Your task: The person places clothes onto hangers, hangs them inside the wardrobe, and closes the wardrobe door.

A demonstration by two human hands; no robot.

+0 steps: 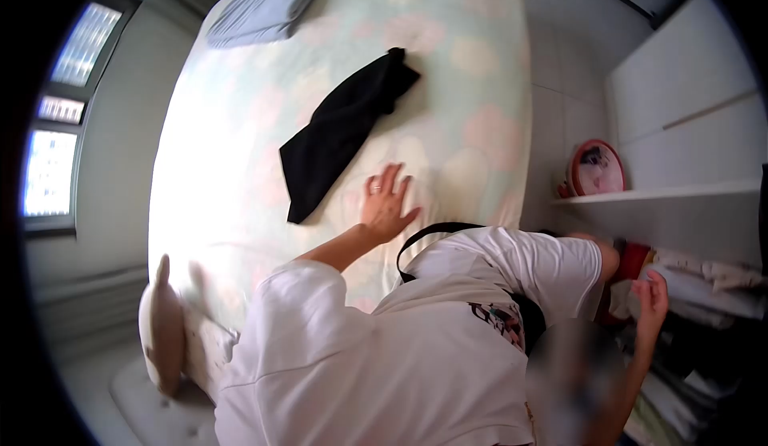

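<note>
Palm down, my left hand (pixel 387 208) rests on the patterned bed sheet (pixel 472 126) with its fingers spread and a ring on one finger. It holds nothing. Just beyond it, not touching it, a black folded garment (pixel 340 130) lies diagonally on the bed. My right hand (pixel 653 296) is raised off to the right, beside shelves of clothes (pixel 696 286). Its fingers are loosely bent and partly apart, with nothing visible held. A blurred patch hides part of the area beside my right forearm.
A grey-blue folded cloth (pixel 268 6) lies at the bed's far left. A pale cushion-like object (pixel 162 334) stands at the near left corner. Windows (pixel 56 166) are on the left wall. A red-rimmed round object (pixel 598 168) sits on a white shelf (pixel 680 193).
</note>
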